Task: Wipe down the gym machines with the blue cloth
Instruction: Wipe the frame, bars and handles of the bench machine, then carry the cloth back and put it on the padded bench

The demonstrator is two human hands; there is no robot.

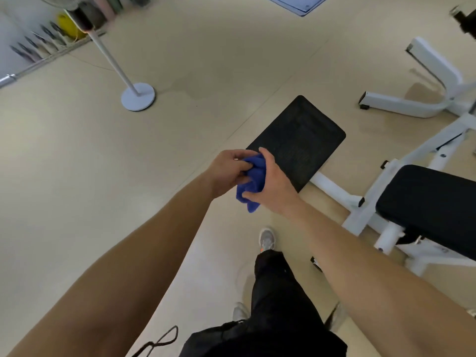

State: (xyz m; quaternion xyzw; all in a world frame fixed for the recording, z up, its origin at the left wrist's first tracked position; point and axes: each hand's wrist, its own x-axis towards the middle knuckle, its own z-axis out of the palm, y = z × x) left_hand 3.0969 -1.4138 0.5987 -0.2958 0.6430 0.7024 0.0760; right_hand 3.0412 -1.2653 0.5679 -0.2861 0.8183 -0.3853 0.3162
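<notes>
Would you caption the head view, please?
Left hand and right hand grip a crumpled blue cloth near a white gym machine's black pad.

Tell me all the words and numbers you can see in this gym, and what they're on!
There is no text here that can be read.
Faint rows of marks on the black plate: too blurred to read.
Things standing in the wall rack: too small and blurred to read.
The blue cloth: no label shows.
</notes>
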